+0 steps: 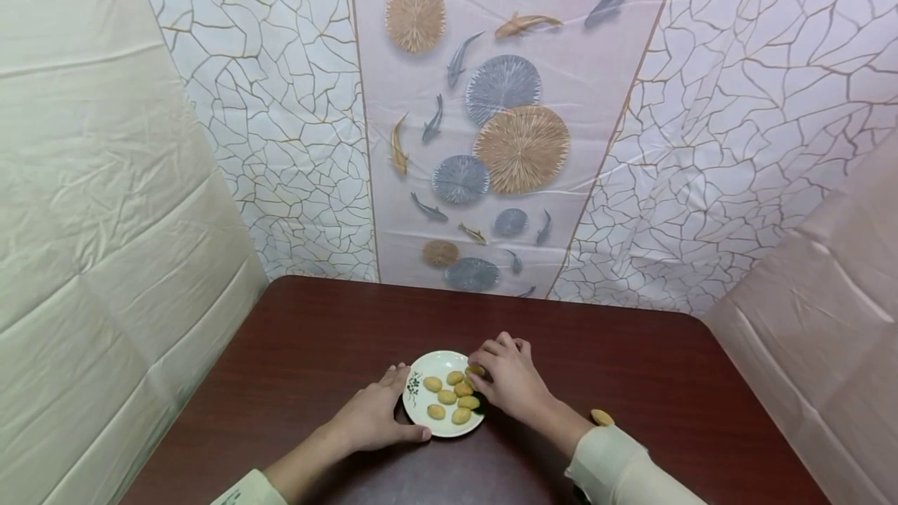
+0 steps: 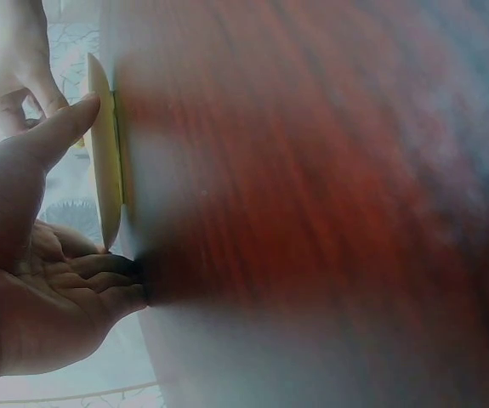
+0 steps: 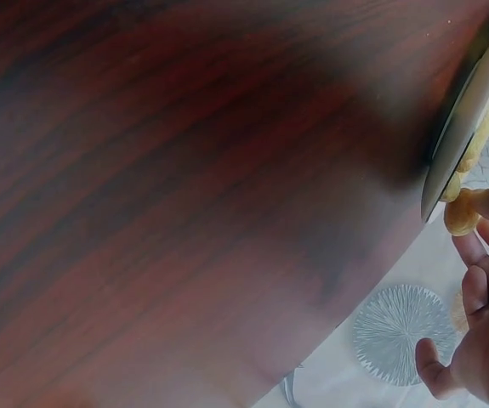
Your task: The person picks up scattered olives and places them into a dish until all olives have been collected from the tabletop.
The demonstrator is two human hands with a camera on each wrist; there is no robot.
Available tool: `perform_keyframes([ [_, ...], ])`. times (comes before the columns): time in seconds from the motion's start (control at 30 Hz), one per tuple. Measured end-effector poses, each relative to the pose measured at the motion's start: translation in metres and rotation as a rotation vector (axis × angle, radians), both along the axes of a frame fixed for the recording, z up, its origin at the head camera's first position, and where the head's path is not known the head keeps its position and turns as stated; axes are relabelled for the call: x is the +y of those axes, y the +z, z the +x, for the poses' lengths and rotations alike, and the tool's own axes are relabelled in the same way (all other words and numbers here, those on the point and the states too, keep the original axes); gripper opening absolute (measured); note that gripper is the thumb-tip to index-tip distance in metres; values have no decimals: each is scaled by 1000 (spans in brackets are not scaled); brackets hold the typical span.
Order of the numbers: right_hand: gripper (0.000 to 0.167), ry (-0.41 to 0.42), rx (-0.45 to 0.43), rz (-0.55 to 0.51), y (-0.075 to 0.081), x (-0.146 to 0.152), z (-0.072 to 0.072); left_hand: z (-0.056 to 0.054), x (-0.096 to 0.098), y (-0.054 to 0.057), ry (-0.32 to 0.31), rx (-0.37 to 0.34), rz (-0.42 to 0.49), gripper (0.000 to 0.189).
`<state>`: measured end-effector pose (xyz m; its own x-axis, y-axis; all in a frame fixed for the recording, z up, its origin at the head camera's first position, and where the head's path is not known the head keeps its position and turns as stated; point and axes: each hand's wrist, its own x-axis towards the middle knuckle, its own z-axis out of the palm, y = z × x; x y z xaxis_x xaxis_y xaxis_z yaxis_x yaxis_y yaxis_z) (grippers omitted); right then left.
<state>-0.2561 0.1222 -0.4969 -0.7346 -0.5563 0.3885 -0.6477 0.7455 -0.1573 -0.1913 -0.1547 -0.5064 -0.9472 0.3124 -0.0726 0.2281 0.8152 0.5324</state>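
Observation:
A white plate (image 1: 452,429) with a dark leafy print holds several small oval golden biscuits (image 1: 447,396). My left hand (image 1: 375,414) grips the plate's left side, thumb at the near rim and fingers along the far left rim. In the left wrist view, the plate (image 2: 101,170) appears edge-on between thumb and fingers. Over the right rim, my right hand (image 1: 508,380) pinches one biscuit (image 3: 461,212) between thumb and fingertips. That biscuit is partly hidden by the fingers in the head view. Another biscuit (image 1: 601,417) lies on the table beside my right forearm.
The dark red-brown wooden table (image 1: 337,341) has rounded far corners. A patterned cloth wall (image 1: 456,248) with fish and round motifs stands behind it. Pale cloth walls (image 1: 105,256) close in both sides.

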Motion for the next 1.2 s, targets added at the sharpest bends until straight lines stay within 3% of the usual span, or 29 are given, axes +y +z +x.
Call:
perform_keyframes([
  [0.63,16,-43,-28,-41,-12,-5,-8,0,1,1,-5,-1,10,126],
  [1.2,19,-37,-30,-44,-14,-8,-9,0,1,0,-3,-1,5,126],
])
